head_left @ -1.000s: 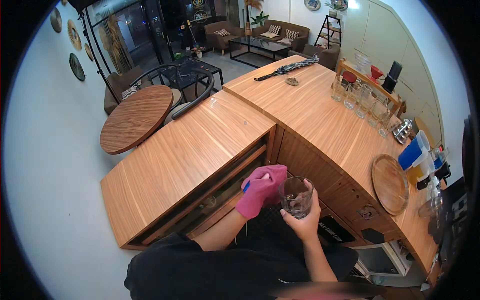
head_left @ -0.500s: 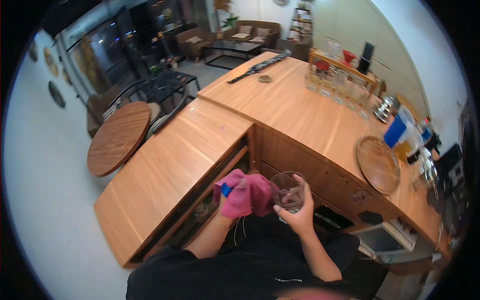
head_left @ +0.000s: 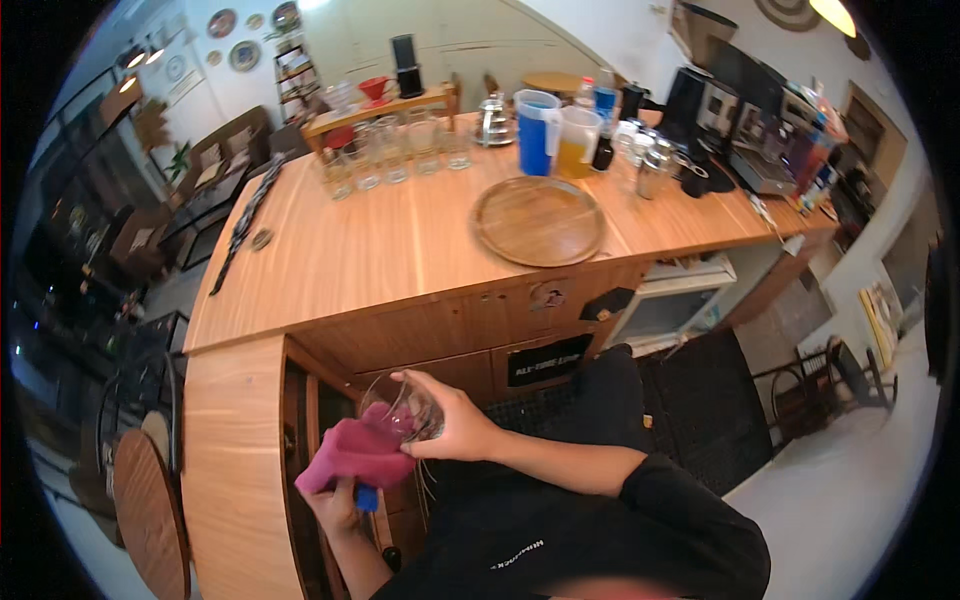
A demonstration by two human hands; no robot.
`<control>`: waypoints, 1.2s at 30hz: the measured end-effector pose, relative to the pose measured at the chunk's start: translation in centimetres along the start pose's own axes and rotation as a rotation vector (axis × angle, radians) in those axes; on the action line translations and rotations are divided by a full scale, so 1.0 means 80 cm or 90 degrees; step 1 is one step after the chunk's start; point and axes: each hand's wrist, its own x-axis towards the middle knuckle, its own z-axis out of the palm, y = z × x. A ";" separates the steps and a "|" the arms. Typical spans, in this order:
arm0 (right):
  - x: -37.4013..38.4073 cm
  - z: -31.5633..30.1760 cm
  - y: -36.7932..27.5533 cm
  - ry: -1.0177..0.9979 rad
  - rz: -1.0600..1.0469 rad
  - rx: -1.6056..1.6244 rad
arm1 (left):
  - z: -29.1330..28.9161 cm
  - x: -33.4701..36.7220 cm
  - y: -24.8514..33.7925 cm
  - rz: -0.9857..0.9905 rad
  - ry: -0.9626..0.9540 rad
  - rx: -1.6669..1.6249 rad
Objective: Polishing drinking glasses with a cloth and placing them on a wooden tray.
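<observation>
My right hand [head_left: 458, 418] is wrapped round a clear drinking glass [head_left: 422, 408], which tilts toward the left. A pink cloth [head_left: 352, 452] is bunched in my left hand [head_left: 340, 507], whose fingers are partly covered by it. The cloth meets the glass at its open end, and pink shows through the glass wall; whether some of it lies inside, I cannot tell. A small blue patch [head_left: 366, 497] shows at the cloth's lower edge, beside my left fingers. Both hands are held in front of the counter, below its top.
Ahead runs a wooden counter [head_left: 330, 275] with a round wooden tray [head_left: 540, 222]. Behind stand several glasses [head_left: 395, 155], a metal kettle [head_left: 493, 122], a blue pitcher [head_left: 537, 135] and a yellow-filled pitcher [head_left: 578, 145]. A lower counter [head_left: 235, 450] lies left. A folded umbrella [head_left: 245, 225] rests far left.
The view has swung to the right, bringing the tray and pitchers toward the middle. Cloth and glass have come together; the glass now tilts leftward against the cloth.
</observation>
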 end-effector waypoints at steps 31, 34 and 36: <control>-0.016 0.009 -0.040 -0.123 0.050 -0.037 | -0.023 -0.086 0.005 0.061 -0.116 0.439; -0.019 0.013 -0.028 -0.135 0.144 -0.010 | 0.016 -0.019 0.015 0.110 -0.106 0.471; -0.021 0.013 -0.023 -0.124 0.136 -0.034 | 0.003 -0.010 0.013 0.144 -0.102 0.490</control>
